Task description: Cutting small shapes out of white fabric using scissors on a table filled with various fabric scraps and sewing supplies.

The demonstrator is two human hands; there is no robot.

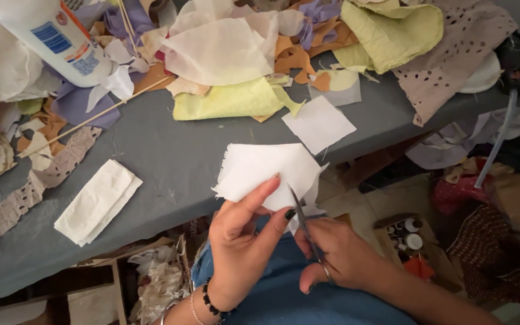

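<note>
Work sits just off the near edge of the grey table (pixel 170 162), over the lap; bare tabletop strip between scrap pile (pixel 242 54) and edge. Left hand (pixel 242 241) pinches white fabric piece (pixel 266 171) at its lower edge. Right hand (pixel 338 256) grips scissors (pixel 302 222), blades at fabric's bottom right. Folded cream cloth (pixel 97 201) well left.
</note>
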